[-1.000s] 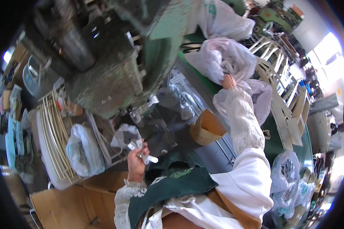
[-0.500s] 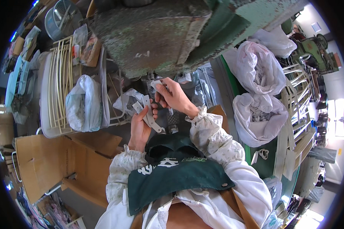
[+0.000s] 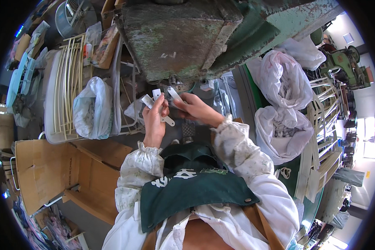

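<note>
My left hand (image 3: 155, 125) is closed around several flat white strips (image 3: 147, 101) with small holes near their ends. Their tops fan out above the thumb, and one rounded end sticks out below the fingers. Just to the right, my right hand (image 3: 199, 110) pinches another white strip (image 3: 174, 94) between thumb and fingers, its free end tilted up and to the left. The two hands are close together but apart, in front of a worn green machine (image 3: 183, 46). The curled fingers hide the middle parts of the strips.
An open cardboard box (image 3: 46, 171) stands at left, below a bin (image 3: 50, 125) with long pale strips and a plastic bag (image 3: 93, 108). At right, white sacks (image 3: 279, 146) of small parts sit on a green surface, beside stacked pale strips (image 3: 323, 137).
My left hand has turned more upright, raising the tops of its strips. The right hand has moved slightly right and down, and its strip now shows more of its length.
</note>
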Demonstrator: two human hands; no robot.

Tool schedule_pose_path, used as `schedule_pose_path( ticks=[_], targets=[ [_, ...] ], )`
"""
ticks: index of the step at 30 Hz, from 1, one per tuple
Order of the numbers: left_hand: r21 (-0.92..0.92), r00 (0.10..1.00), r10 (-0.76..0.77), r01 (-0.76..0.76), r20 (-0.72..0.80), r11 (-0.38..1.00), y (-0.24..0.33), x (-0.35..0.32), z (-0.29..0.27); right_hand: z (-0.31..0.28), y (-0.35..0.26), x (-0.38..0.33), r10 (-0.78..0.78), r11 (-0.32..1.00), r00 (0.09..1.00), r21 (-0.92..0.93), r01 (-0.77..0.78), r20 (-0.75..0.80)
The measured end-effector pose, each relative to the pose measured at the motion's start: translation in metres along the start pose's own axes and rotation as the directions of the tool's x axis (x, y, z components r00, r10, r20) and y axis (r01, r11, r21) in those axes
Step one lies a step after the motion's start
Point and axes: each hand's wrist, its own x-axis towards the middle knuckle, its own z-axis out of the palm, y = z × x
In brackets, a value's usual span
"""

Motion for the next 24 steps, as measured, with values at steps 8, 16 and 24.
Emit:
schedule_pose_path(
  ticks=[8,16,24],
  targets=[
    [-0.039,0.986,-0.16,0.162,0.049,0.986,-0.005,-0.011,-0.018,-0.094,-0.006,0.04,-0.414,0.854,0.904,-0.298,0.426,0.107],
    [-0.125,0.975,-0.165,0.184,0.146,0.975,-0.03,0.002,-0.036,-0.089,0.031,0.1,-0.43,0.867,0.903,-0.286,0.408,-0.017],
    [0.08,0.997,-0.071,0.073,-0.036,0.994,-0.011,-0.034,-0.009,-0.053,0.054,0.145,-0.486,0.864,0.833,-0.287,0.413,-0.266]
  ],
)
